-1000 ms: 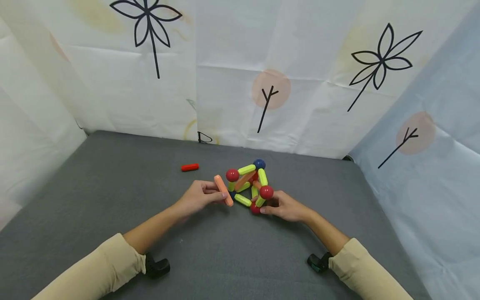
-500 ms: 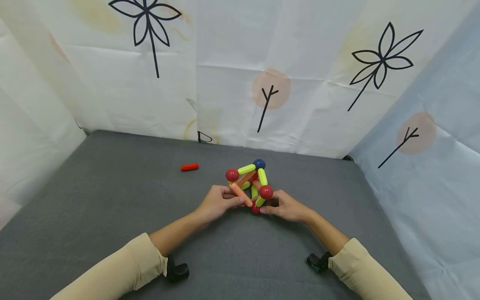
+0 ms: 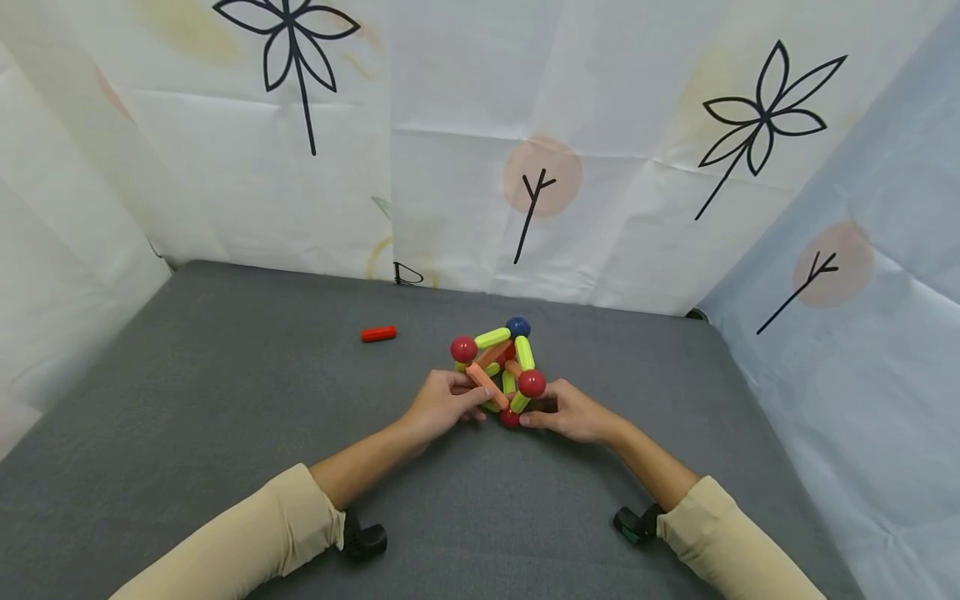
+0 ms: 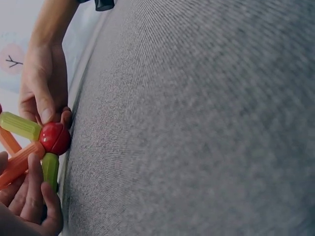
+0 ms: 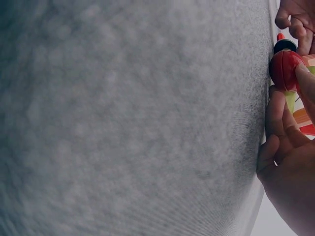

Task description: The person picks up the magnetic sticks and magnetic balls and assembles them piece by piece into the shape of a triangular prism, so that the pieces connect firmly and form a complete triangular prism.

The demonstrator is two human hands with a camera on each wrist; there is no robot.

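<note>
Near the middle of the table stands a frame of magnetic sticks and balls, with yellow-green sticks (image 3: pixel 492 338), red balls (image 3: pixel 532 383) and a blue ball (image 3: pixel 518 327) at the back. My left hand (image 3: pixel 435 410) pinches an orange magnetic stick (image 3: pixel 486 383), slanted along the frame's front left side. Its lower end meets the low front red ball (image 4: pixel 54 138) in the left wrist view. On the other side, my right hand (image 3: pixel 573 412) holds that same ball between thumb and fingers, also seen in the right wrist view as a red ball (image 5: pixel 284 70). Fingers hide part of the base.
A loose red stick (image 3: pixel 378 333) lies on the grey table (image 3: pixel 247 375), left of and behind the frame. Patterned white cloth (image 3: pixel 450 208) hangs along the back and sides of the table.
My left hand has moved right with the orange stick, bringing it from beside the frame to its front side, against the low red ball. My right hand has stayed in place.
</note>
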